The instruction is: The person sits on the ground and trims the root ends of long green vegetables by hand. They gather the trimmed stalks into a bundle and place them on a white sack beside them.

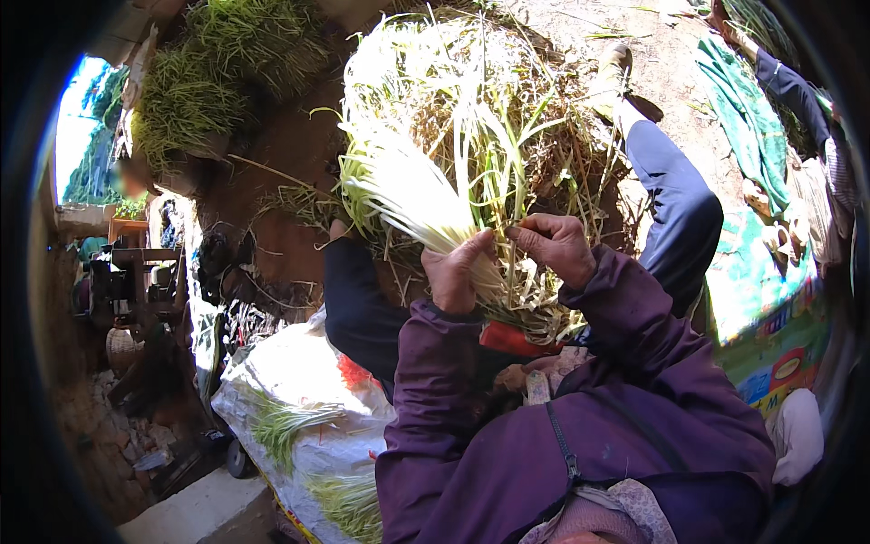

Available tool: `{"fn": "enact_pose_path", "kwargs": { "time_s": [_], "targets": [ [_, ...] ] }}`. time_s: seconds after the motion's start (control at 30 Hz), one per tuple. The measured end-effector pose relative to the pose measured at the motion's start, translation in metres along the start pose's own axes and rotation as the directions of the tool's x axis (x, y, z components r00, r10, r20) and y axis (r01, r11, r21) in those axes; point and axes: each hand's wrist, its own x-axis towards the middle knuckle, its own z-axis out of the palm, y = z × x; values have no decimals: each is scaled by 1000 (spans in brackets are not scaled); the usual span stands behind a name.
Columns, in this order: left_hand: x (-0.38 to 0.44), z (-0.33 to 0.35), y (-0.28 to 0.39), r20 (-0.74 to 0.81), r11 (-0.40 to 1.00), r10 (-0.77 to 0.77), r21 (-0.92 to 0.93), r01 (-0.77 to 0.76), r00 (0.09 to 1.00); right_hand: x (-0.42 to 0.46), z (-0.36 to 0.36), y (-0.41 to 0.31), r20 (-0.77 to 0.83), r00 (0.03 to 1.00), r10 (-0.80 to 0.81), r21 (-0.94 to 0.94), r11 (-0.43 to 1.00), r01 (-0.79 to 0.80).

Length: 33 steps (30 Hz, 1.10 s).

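Note:
My left hand (454,275) grips a thick bunch of pale, long-stemmed greens (414,194), possibly blanched chives, near the cut-end side. The leafy tips fan out up and to the left. Close by on the right, my right hand (561,248) has its thumb and forefinger pinched together at a thin stalk (514,258). Beneath both hands lies a large heap of the same greens (408,75), mixed with dry, straw-like leaves (544,306). Bright sun washes out part of the heap. A red object (520,338) shows between my legs, partly covered by dry leaves.
On a white plastic sheet (292,367) at my left lie separate bunches of greens (292,425). More greens (251,47) are piled at the upper left. Green cloth (744,122) and a colourful printed sheet (781,367) lie at right. Another person's arm (792,88) shows at upper right.

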Motion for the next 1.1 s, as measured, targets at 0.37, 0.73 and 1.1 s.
{"fn": "enact_pose_path", "kwargs": {
  "time_s": [0.37,0.73,1.1],
  "targets": [
    [-7,-100,-31,-89,606,17,793,61,996,18,-143,-21,-265,960,-88,740,620,261],
    [-31,-25,-2,201,962,-257,146,230,945,62,19,-31,-15,997,-70,290,954,72],
    [-33,-33,-8,269,956,-272,188,227,924,70,36,-13,-19,998,-53,346,936,56]
  ]
}}
